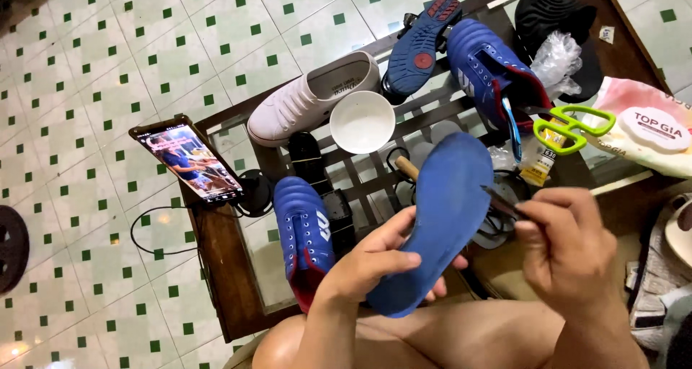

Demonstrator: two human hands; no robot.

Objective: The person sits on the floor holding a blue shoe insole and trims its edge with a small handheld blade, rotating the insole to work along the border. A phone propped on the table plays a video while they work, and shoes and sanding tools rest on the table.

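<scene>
Now left hand (375, 262) grips blue insole (440, 218) (right hand (566, 250) pinches a thin tool (499, 201)).

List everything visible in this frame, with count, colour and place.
insole: 1, blue, held at centre
thin tool: 1, dark, at insole's right edge
sports shoes: 2, blue, table front-left and back right
upturned shoe: 1, blue sole, table back
sneaker: 1, white, table back-left
bowl: 1, white, table centre
phone: 1, lit screen, table left
scissors: 1, green handles, table right
left hand: grip on insole
right hand: grip on thin tool
</scene>
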